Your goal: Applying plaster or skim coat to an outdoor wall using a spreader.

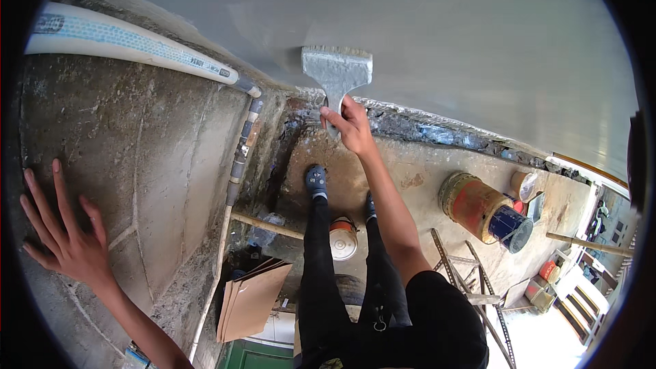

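Observation:
My right hand (352,125) grips the handle of a wide flat scraper (337,70), whose grey-coated blade is pressed against a smooth grey wall (444,34). My left hand (65,236) lies flat with fingers spread on a rough concrete wall (143,150) at the left. My legs in dark trousers and dark shoes (316,181) stand on a stained ledge (417,171) below the scraper.
A white pipe (130,42) runs along the top of the concrete wall, and a thinner pipe (240,164) drops down the corner. A small bucket (342,238) sits between my feet. Paint cans (486,210) stand at the right, cardboard sheets (251,298) and a metal ladder (471,280) below.

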A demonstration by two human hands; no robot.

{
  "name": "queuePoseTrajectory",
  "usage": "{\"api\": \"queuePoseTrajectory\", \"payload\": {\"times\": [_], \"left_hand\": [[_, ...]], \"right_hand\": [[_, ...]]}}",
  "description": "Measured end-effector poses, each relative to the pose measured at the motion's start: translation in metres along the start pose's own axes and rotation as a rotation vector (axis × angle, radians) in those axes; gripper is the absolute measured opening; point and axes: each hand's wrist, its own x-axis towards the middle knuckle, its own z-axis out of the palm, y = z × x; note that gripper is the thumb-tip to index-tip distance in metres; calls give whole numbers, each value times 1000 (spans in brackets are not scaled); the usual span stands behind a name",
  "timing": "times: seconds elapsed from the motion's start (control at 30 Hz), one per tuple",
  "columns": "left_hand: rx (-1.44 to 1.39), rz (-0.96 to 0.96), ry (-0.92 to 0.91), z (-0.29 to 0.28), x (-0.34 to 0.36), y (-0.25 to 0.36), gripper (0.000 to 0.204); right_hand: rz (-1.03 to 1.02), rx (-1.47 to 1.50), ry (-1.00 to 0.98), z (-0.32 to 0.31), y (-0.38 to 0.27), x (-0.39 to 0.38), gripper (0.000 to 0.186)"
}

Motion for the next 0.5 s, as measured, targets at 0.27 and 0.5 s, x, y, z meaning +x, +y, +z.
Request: {"api": "queuePoseTrajectory", "payload": {"times": [0.27, 0.5], "left_hand": [[-34, 31, 73, -12, 11, 11, 40], [407, 6, -346, -64, 24, 34, 44]], "right_hand": [[582, -395, 269, -93, 242, -118, 26], [893, -602, 698, -120, 265, -176, 46]]}}
